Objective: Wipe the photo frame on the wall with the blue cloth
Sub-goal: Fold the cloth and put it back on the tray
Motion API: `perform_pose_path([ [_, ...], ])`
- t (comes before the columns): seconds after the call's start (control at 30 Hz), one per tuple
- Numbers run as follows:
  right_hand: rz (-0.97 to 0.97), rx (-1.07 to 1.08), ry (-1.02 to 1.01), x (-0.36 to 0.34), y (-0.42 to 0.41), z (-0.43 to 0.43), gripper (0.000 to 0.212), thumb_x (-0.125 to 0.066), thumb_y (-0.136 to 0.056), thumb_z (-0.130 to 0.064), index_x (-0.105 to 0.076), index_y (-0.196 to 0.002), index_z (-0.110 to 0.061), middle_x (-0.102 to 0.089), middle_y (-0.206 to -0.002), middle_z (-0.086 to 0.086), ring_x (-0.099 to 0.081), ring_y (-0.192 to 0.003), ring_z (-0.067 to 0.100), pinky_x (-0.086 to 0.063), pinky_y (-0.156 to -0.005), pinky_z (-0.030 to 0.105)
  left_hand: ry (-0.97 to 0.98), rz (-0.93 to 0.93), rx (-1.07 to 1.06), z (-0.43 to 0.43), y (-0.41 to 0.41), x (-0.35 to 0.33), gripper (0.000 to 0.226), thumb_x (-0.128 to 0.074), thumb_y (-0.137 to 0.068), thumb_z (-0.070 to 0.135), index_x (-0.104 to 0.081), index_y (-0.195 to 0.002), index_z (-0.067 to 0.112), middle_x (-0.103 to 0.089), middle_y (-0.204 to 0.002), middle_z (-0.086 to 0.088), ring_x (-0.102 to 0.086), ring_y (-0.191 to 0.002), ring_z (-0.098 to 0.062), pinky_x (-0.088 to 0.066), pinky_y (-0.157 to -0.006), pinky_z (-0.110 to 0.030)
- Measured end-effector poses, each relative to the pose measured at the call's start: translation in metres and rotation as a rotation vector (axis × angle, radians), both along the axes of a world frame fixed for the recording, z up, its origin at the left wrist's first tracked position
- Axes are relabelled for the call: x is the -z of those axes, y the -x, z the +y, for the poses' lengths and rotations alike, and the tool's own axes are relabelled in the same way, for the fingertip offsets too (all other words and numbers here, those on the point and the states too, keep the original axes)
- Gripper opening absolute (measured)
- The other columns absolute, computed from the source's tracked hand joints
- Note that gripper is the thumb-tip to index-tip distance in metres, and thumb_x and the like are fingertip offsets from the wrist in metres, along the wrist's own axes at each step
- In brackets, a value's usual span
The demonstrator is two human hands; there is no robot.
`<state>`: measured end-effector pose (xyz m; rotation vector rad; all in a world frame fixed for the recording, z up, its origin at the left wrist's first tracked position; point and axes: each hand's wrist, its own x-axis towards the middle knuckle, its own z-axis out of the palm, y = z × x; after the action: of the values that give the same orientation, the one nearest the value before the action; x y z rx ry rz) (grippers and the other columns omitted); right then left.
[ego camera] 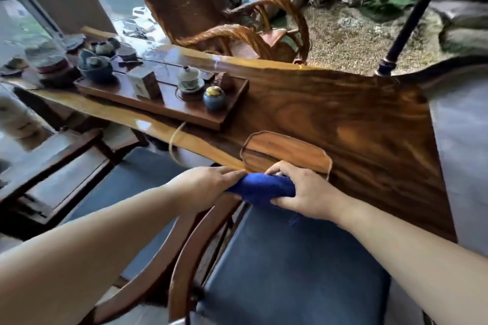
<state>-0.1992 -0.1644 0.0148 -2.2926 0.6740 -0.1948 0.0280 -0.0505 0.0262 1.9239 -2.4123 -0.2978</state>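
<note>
The blue cloth (260, 187) is bunched up at the near edge of the wooden table (356, 119), just in front of a small flat wooden tray (287, 152). My right hand (303, 192) wraps around the cloth's right end, thumb underneath. My left hand (208, 183) pinches the cloth's left end with its fingertips. No photo frame or wall with a frame is in view.
A wooden chair with a blue seat cushion (285, 258) stands under my arms. On the table's left sits a tea tray (169, 103) with a lidded cup (188, 78), a small blue jar (214, 97) and bowls. A rattan armchair (211, 13) and a dark post (412, 18) stand behind.
</note>
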Motion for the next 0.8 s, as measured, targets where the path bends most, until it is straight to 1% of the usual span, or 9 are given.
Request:
perform_pose_path([
  [0.1, -0.010, 0.036, 0.040, 0.031, 0.006, -0.044, 0.042, -0.073, -0.073, -0.025, -0.055, -0.110, -0.033, -0.062, -0.104, -0.013, -0.056, -0.091, 0.002, -0.046, -0.081, 0.024, 0.022, -0.042, 0.021, -0.048, 0.007, 0.024, 0.052, -0.060, -0.088, 0.021, -0.047, -0.138, 0.011, -0.060, -0.132, -0.009, -0.062, -0.108, -0.032, -0.053, -0.084, -0.040],
  [0.2, 0.028, 0.036, 0.163, 0.060, 0.005, -0.080, 0.047, -0.067, -0.074, -0.027, -0.052, -0.118, -0.031, -0.059, -0.112, -0.008, -0.056, -0.099, 0.012, -0.049, -0.084, 0.035, 0.049, -0.134, 0.007, -0.091, 0.011, 0.048, 0.050, -0.055, -0.088, 0.021, -0.048, -0.136, 0.012, -0.060, -0.132, -0.005, -0.062, -0.106, -0.032, -0.052, -0.076, -0.040],
  [0.3, 0.094, 0.047, 0.313, 0.085, 0.003, -0.109, 0.053, -0.062, -0.075, -0.024, -0.046, -0.125, -0.030, -0.056, -0.117, -0.004, -0.057, -0.102, 0.020, -0.052, -0.078, 0.041, 0.100, -0.270, 0.042, -0.128, 0.009, 0.075, 0.043, -0.048, -0.087, 0.018, -0.050, -0.129, 0.014, -0.065, -0.122, -0.002, -0.065, -0.097, -0.029, -0.052, -0.064, -0.039],
  [0.37, 0.118, 0.074, 0.405, 0.104, 0.002, -0.125, 0.055, -0.061, -0.077, -0.023, -0.043, -0.128, -0.030, -0.055, -0.117, -0.003, -0.058, -0.101, 0.022, -0.054, -0.073, 0.042, 0.109, -0.305, 0.047, -0.150, 0.007, 0.098, 0.044, -0.046, -0.086, 0.015, -0.050, -0.130, 0.012, -0.066, -0.121, -0.002, -0.065, -0.098, -0.028, -0.054, -0.063, -0.039],
  [0.47, 0.189, 0.061, 0.507, 0.125, 0.000, -0.134, 0.054, -0.060, -0.081, -0.021, -0.043, -0.133, -0.023, -0.054, -0.119, 0.002, -0.059, -0.098, 0.024, -0.054, -0.072, 0.039, 0.104, -0.308, 0.024, -0.170, 0.007, 0.121, 0.048, -0.042, -0.091, 0.014, -0.042, -0.139, 0.010, -0.057, -0.136, -0.003, -0.057, -0.117, -0.026, -0.054, -0.076, -0.041],
  [0.53, 0.227, 0.043, 0.506, 0.137, 0.000, -0.135, 0.053, -0.057, -0.084, -0.020, -0.043, -0.135, -0.020, -0.054, -0.119, 0.006, -0.058, -0.097, 0.027, -0.054, -0.074, 0.041, 0.078, -0.314, 0.005, -0.173, 0.010, 0.135, 0.051, -0.038, -0.093, 0.014, -0.036, -0.143, 0.010, -0.050, -0.143, -0.004, -0.050, -0.127, -0.024, -0.051, -0.086, -0.041],
  [0.63, 0.257, 0.025, 0.478, 0.151, 0.000, -0.133, 0.051, -0.051, -0.088, -0.023, -0.041, -0.137, -0.016, -0.054, -0.121, 0.011, -0.056, -0.101, 0.031, -0.050, -0.081, 0.046, -0.011, -0.316, -0.034, -0.165, 0.014, 0.151, 0.055, -0.035, -0.096, 0.015, -0.022, -0.149, 0.008, -0.033, -0.155, -0.007, -0.032, -0.140, -0.023, -0.041, -0.105, -0.038],
  [0.7, 0.293, 0.028, 0.469, 0.153, -0.001, -0.130, 0.054, -0.049, -0.090, -0.029, -0.037, -0.140, -0.014, -0.052, -0.126, 0.013, -0.053, -0.107, 0.033, -0.047, -0.088, 0.047, -0.041, -0.297, -0.080, -0.158, 0.017, 0.156, 0.059, -0.031, -0.099, 0.028, -0.011, -0.151, 0.008, -0.020, -0.159, -0.009, -0.018, -0.146, -0.024, -0.025, -0.116, -0.038],
  [0.8, 0.389, 0.039, 0.457, 0.145, -0.003, -0.125, 0.065, -0.040, -0.093, -0.048, -0.021, -0.148, -0.019, -0.036, -0.146, 0.014, -0.036, -0.130, 0.031, -0.032, -0.106, 0.044, -0.081, -0.381, -0.133, -0.151, 0.020, 0.149, 0.074, -0.022, -0.095, 0.055, -0.001, -0.151, 0.011, -0.007, -0.161, -0.011, -0.002, -0.148, -0.027, -0.007, -0.120, -0.042],
])
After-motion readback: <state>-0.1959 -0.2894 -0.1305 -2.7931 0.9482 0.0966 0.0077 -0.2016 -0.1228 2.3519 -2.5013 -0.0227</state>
